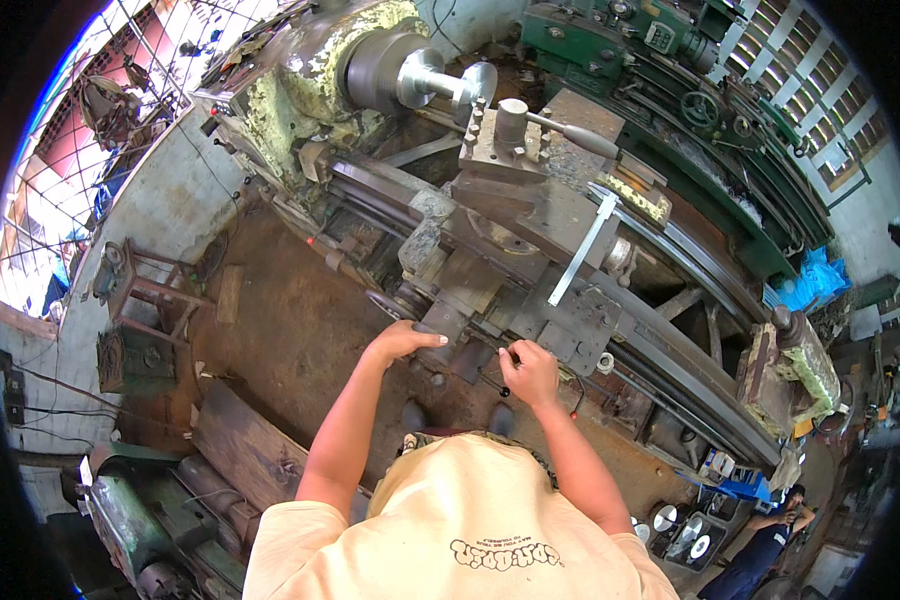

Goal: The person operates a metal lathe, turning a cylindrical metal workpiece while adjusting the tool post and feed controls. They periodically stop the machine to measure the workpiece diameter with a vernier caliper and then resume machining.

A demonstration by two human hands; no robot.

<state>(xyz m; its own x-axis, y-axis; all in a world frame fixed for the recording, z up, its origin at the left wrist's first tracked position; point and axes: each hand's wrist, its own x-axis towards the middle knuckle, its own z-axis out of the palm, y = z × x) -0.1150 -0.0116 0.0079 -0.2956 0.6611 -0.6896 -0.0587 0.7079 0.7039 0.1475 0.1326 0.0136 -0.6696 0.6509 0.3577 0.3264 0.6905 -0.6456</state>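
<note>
A large metal lathe point(660, 345) stands before me. My left hand point(400, 343) is at the near rim of the carriage handwheel point(398, 306), its thumb stretched to the right and its other fingers curled and partly hidden. My right hand point(532, 374) is closed around the end of a crank handle point(486, 330) at the front of the carriage. Beyond, the chuck point(385, 72) holds a shiny stepped metal workpiece point(450, 84). The tool post point(507, 135), with its long clamping lever point(575, 132), faces it. A caliper point(583, 250) lies across the carriage.
Behind stands a green lathe point(660, 120). The tailstock point(795, 370) is at the right end of the bed. At left are a small metal stand point(155, 290) and another machine point(135, 510). A tray of metal discs point(685, 535) and another person point(760, 545) are lower right.
</note>
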